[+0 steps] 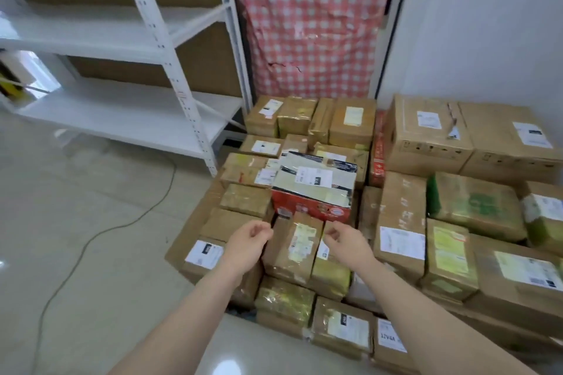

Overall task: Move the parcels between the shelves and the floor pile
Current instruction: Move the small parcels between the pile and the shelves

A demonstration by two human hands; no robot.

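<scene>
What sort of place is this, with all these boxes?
Likely a small parcel storeroom or courier pickup point: taped, labelled cardboard parcels are piled on the floor, with white metal shelves standing beside them, mostly bare.

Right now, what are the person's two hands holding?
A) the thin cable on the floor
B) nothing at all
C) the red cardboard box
B: the left hand and the right hand hover with loosely curled fingers on either side of the tape-wrapped brown cardboard parcel, and neither has a grip on anything.
</scene>
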